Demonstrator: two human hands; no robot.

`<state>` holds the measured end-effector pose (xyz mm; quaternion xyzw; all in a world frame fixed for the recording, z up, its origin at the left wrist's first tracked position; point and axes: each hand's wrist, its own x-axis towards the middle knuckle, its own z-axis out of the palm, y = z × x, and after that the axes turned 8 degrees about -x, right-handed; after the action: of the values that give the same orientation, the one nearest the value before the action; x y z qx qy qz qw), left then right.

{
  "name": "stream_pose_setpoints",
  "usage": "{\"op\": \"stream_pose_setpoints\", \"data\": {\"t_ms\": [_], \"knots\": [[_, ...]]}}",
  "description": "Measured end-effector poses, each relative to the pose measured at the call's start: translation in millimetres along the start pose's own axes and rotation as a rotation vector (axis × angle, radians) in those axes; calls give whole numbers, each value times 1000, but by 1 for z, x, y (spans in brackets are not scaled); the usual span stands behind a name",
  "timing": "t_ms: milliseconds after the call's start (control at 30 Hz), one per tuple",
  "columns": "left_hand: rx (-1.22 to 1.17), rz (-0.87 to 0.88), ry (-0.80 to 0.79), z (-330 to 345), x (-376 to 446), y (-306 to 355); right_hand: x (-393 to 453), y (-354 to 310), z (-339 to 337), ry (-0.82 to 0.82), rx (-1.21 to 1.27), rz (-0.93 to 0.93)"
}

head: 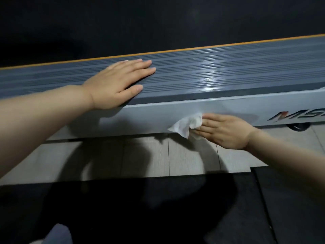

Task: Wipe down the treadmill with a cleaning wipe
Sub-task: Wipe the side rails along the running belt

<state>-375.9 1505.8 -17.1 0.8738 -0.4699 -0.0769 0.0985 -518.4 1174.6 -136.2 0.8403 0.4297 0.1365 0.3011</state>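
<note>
The treadmill's side runs across the head view: a grey ribbed foot rail [202,74] with an orange stripe along its far edge, and below it a pale side panel [149,115] bearing a logo at the right. My left hand [116,83] lies flat on the ribbed rail, fingers straight. My right hand [226,131] presses a crumpled white cleaning wipe [186,125] against the pale side panel with straight fingers. Part of the wipe hangs below the panel's lower edge.
Beyond the rail lies the black running belt [158,23]. Pale floor tiles [184,155] lie under the panel, with a black mat [263,208] nearer to me. A small dark wheel [299,126] sits under the panel at the right.
</note>
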Motion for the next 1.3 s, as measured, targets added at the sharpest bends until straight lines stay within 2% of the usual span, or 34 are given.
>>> {"op": "stream_pose_setpoints", "data": {"t_ms": [67,133,300,367,400,500,567,600,667,767,800,867,967,1033,1100,1167,1233,1300], "knots": [[5,-4,6,1,-1,-1,5,16,-15,77,63,78],[11,-10,15,0,-1,-1,13,17,-20,83,32,84],[-12,2,35,1,1,0,36,-35,-3,-105,-239,-159],[-24,8,38,1,2,-4,60,-50,-10,-202,-205,-174],[-23,9,37,2,1,-5,73,-52,-17,-197,-187,-166],[-10,30,56,4,3,-7,105,-28,-36,61,-148,56],[-40,45,40,5,3,-9,115,-17,-44,129,-156,144],[-48,49,36,5,3,-9,117,-19,-45,105,-173,147],[-40,60,45,5,4,-10,115,-32,-45,-49,-220,90],[-42,68,64,5,4,-13,119,-45,-40,-294,-302,-115],[-39,68,70,6,5,-12,123,-45,-41,-298,-328,-147],[-48,65,84,6,5,-12,135,-48,-43,-186,-327,-120],[-151,85,130,6,6,-13,161,-45,-66,-69,-223,50],[-314,68,205,4,3,-16,177,-42,-88,-13,-243,136],[-442,-28,290,-2,-11,-25,182,-52,-95,-48,-240,158],[-372,-70,288,-10,-39,-45,179,-69,-88,-186,-250,74],[-207,-41,163,-17,-81,-77,181,-75,-85,-325,-242,-54],[-106,-46,73,-26,-128,-109,190,-69,-91,-285,-260,-114]]}}
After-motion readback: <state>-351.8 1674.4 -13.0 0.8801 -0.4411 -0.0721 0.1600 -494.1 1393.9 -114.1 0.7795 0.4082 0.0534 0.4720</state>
